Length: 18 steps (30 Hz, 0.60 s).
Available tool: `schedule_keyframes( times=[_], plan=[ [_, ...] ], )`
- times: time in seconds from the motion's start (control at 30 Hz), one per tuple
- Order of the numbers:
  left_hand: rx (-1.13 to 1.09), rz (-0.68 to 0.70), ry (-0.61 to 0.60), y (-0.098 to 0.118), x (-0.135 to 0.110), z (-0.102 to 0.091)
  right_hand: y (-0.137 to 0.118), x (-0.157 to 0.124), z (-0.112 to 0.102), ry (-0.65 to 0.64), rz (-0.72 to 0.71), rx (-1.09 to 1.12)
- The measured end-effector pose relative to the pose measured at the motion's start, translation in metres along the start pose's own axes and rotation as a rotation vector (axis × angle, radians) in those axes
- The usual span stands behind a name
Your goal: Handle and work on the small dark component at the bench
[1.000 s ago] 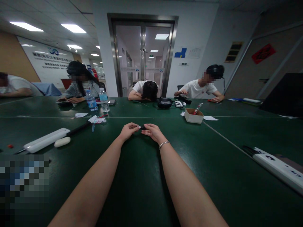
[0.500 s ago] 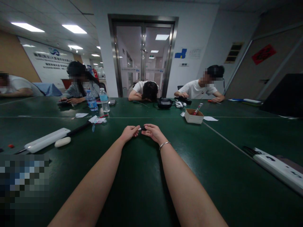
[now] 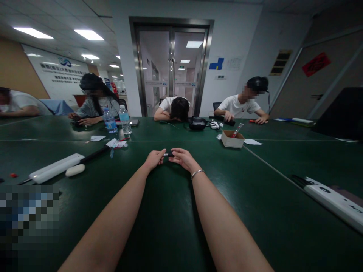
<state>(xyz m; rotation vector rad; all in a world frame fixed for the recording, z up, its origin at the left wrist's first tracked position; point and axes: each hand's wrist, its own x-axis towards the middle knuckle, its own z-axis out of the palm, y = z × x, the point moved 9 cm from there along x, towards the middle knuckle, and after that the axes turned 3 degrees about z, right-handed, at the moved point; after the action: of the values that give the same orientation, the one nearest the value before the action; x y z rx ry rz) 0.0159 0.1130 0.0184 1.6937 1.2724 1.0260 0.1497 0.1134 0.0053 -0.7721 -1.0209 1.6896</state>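
Your left hand (image 3: 154,159) and right hand (image 3: 183,158) meet above the middle of the green table (image 3: 167,211), with a small black object (image 3: 169,154) with a silvery end between them. Your left thumb and forefinger pinch the silvery end, the other left fingers curled under; your right thumb and fingertips pinch the black end, though the exact grip there is partly hidden. The piece lies roughly level, spanning the narrow gap between your fingertips, too small to identify further. A silver bracelet (image 3: 197,173) circles your right wrist. To your left lie a white oval piece (image 3: 75,170) and, just behind it, a long white device (image 3: 55,168) with a dark shaft. Beyond them, crumpled white paper (image 3: 117,143) sits nearer you than two water bottles (image 3: 125,121), which stand upright side by side. Ahead to your right, an open box (image 3: 232,141) holds a slim stick leaning up over its rim, with a white paper sheet (image 3: 252,142) beside it. Across the table, a person rests their head on folded arms (image 3: 179,107), next to a black headset (image 3: 197,123).
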Motion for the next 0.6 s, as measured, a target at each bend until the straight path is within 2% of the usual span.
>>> schedule_keyframes(
  times=[0.33,0.6],
  plan=[
    [-0.068,0.012,-0.005,-0.010,0.009,0.004,-0.003,-0.001,-0.001,0.037,-0.020,0.033],
    [-0.081,0.042,-0.006,-0.001,0.004,0.005,-0.001,0.000,-0.005,0.078,-0.003,0.058]
  ],
)
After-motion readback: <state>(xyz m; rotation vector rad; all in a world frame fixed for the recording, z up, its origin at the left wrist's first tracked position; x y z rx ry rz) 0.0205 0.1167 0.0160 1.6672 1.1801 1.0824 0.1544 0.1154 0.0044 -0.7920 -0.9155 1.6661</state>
